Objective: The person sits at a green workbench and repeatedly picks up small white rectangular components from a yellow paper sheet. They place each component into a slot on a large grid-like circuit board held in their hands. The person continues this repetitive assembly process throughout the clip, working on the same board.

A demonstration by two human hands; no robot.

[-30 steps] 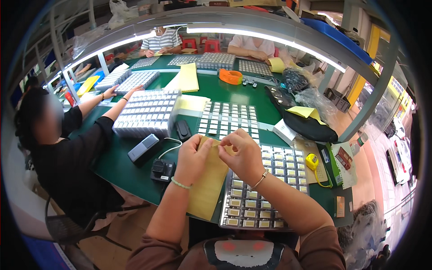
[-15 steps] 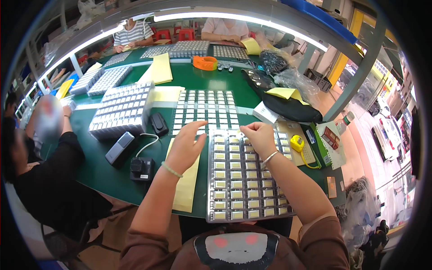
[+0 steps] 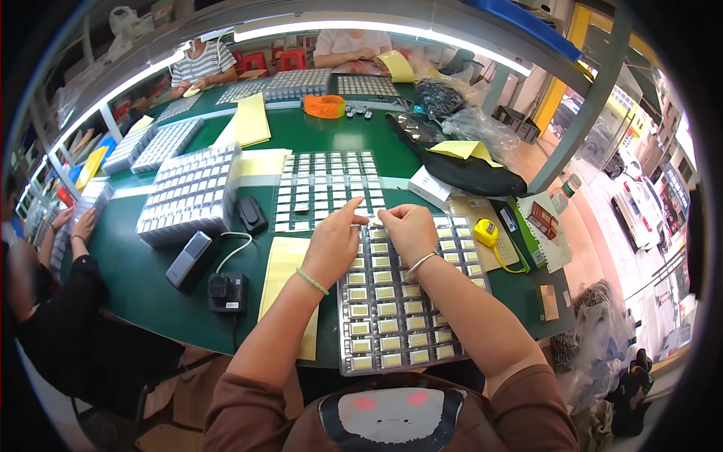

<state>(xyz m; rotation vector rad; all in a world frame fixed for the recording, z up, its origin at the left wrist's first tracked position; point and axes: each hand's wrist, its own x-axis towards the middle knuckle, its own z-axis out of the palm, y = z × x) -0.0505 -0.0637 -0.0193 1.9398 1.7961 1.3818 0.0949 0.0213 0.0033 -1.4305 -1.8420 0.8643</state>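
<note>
A clear plastic tray [image 3: 348, 368] lies at the table's near edge, its compartments filled with small silvery rectangular parts [image 3: 389, 343] with pale yellow tops. My right hand [image 3: 408, 235] is over the tray's far rows, thumb and fingers pinched together. What sits in that pinch is too small to make out. My left hand [image 3: 337, 239] hovers at the tray's far left corner, index finger and thumb apart, with nothing visible between them. Its fingertips come close to the right hand's. Just beyond lies a second tray [image 3: 326, 179] of similar parts with whiter tops.
Left of the trays are yellow paper [image 3: 285, 282], a black adapter [image 3: 227, 292], a grey power bank [image 3: 188, 260] and stacked trays [image 3: 188, 192]. To the right lie a yellow tape measure [image 3: 486, 233] and a green box [image 3: 527, 233]. A co-worker's hand [image 3: 84, 224] is at far left.
My left hand has moved right and closer to the right hand. The right hand stays pinched over the far rows. The whole view has shifted slightly; the co-worker's hands now touch a tray stack.
</note>
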